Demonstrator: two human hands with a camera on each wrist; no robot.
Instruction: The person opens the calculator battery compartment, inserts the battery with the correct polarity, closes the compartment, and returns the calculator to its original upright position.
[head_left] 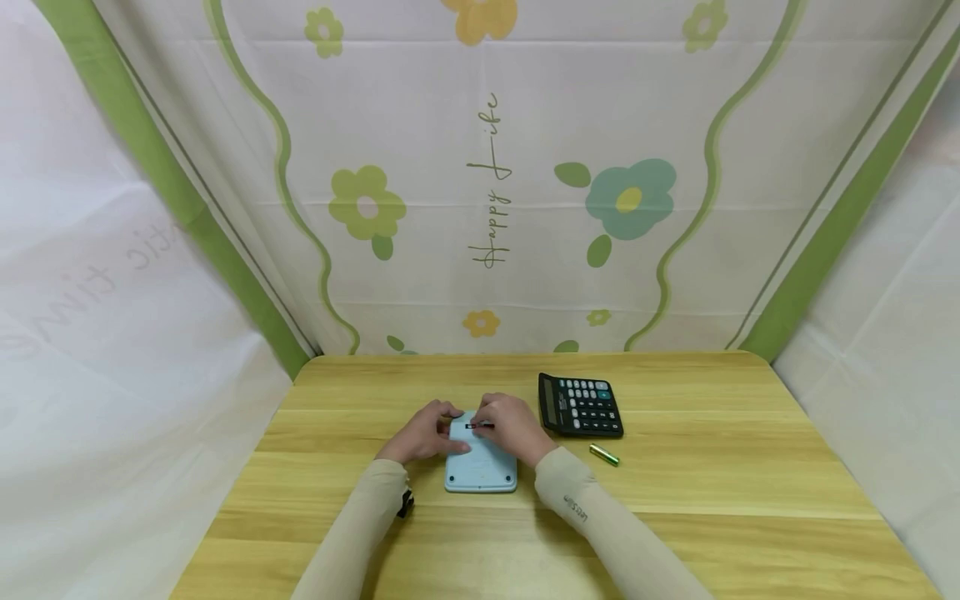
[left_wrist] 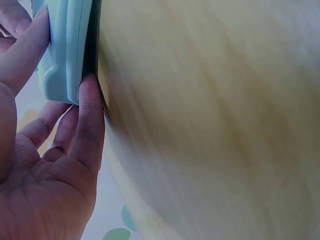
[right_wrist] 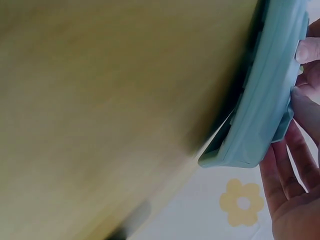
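A light blue calculator [head_left: 482, 471] lies back side up on the table, with black feet at its near corners. Near its far end is a narrow dark slot [head_left: 469, 426]. My left hand [head_left: 425, 433] grips the left side; in the left wrist view its thumb lies on the back and its fingers [left_wrist: 89, 115] reach under the far end. My right hand [head_left: 510, 423] bends over the slot and pinches a small dark and red piece [head_left: 480, 426], mostly hidden by the fingers. In the right wrist view, fingers [right_wrist: 280, 175] of that hand touch the calculator's far end.
A black calculator [head_left: 583, 407] lies keys up on the wooden table [head_left: 750, 467], right of my right hand. Closer to me lies a green and gold battery [head_left: 604, 454]. White printed cloth [head_left: 420, 275] hangs behind the table and at both sides.
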